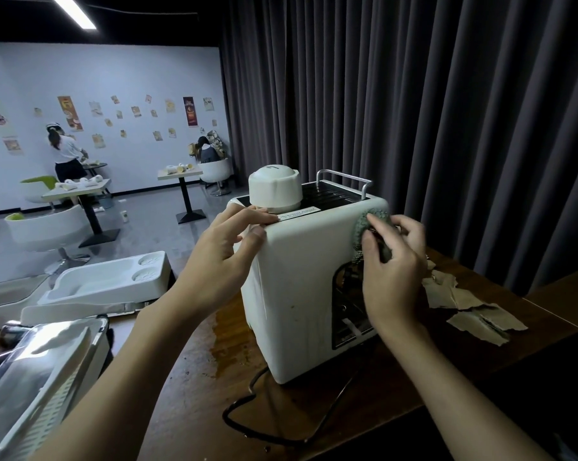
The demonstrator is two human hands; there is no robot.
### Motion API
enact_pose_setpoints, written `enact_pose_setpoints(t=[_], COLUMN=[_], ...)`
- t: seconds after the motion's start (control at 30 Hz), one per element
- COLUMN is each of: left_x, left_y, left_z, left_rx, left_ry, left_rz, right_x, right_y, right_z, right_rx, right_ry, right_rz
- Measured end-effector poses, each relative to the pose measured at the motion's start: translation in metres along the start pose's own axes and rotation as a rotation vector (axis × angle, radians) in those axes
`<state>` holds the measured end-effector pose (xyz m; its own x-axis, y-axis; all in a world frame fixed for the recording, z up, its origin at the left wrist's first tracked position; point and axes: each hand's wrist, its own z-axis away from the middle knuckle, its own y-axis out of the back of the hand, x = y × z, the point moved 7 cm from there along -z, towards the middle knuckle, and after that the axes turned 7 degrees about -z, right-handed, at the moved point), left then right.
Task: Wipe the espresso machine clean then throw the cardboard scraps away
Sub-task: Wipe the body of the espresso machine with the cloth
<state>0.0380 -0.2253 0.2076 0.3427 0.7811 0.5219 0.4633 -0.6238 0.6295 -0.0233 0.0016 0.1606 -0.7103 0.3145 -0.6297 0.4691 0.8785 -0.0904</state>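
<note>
A white espresso machine (294, 287) stands on the brown wooden table (194, 394), its back side facing me, with a white round cap (274, 188) on top. My left hand (224, 254) grips its upper left corner, thumb on the back panel and fingers on the top edge. My right hand (394, 271) presses a grey-green cloth (364, 224) against the upper right corner of the machine. Torn brown cardboard scraps (473, 311) lie on the table to the right of the machine.
A black power cord (257, 407) loops on the table in front of the machine, and a wet patch (227, 341) lies to its left. A shiny metal tray (38, 377) and white moulded trays (108, 284) sit at left. Dark curtains (414, 111) hang behind. Two persons stand among tables far back.
</note>
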Motion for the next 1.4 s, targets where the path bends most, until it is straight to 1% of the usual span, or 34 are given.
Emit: enact_pose_setpoints(t=[0.07,0.13,0.2,0.3,0.37,0.4,0.47,0.63,0.77,0.9,0.93,1.0,1.13,1.2,1.23,1.33,1.4], left_x=[0.000,0.001,0.001,0.002,0.002,0.003,0.002,0.004,0.005,0.004,0.004,0.004,0.002,-0.002,-0.004,-0.008,-0.008], left_y=[0.000,-0.001,0.000,0.000,0.000,0.000,0.000,0.000,-0.001,-0.002,-0.002,-0.002,-0.003,-0.004,-0.005,-0.006,-0.006], left_z=[-0.001,0.000,0.000,0.001,0.001,0.001,0.001,0.002,0.002,0.003,0.003,0.003,0.006,0.008,0.009,0.009,0.008], left_rx=[0.002,0.008,0.024,0.034,0.028,0.027,0.022,0.000,-0.005,0.003,0.005,0.010,0.019,0.005,-0.007,-0.030,-0.031], left_ry=[-0.005,-0.013,-0.037,-0.062,-0.059,-0.058,-0.050,-0.025,-0.026,-0.024,-0.027,-0.033,-0.064,-0.073,-0.074,-0.073,-0.079], left_rz=[-0.008,-0.008,0.007,0.014,0.016,0.017,0.012,-0.016,-0.024,-0.029,-0.026,-0.021,0.006,0.021,0.021,0.008,0.006], right_x=[-0.006,-0.022,-0.044,-0.067,-0.066,-0.062,-0.049,0.002,0.025,0.025,0.021,0.007,-0.026,-0.024,-0.018,0.002,0.000], right_y=[-0.005,-0.014,-0.027,-0.043,-0.045,-0.044,-0.036,-0.007,0.006,0.001,-0.003,-0.012,-0.024,-0.023,-0.021,-0.011,-0.011], right_z=[0.006,0.022,0.045,0.077,0.080,0.076,0.060,0.012,-0.003,0.009,0.016,0.034,0.067,0.066,0.060,0.041,0.040], right_rx=[0.030,0.013,-0.076,-0.276,-0.333,-0.337,-0.292,-0.049,0.035,0.114,0.119,0.100,-0.066,-0.119,-0.107,0.024,0.070], right_ry=[-0.011,0.027,0.117,0.294,0.381,0.389,0.334,0.072,-0.092,-0.197,-0.205,-0.160,0.035,0.089,0.079,-0.034,-0.054], right_rz=[-0.001,-0.012,-0.034,-0.043,-0.030,-0.031,-0.048,-0.037,-0.072,-0.140,-0.148,-0.144,-0.125,-0.111,-0.108,-0.115,-0.105])
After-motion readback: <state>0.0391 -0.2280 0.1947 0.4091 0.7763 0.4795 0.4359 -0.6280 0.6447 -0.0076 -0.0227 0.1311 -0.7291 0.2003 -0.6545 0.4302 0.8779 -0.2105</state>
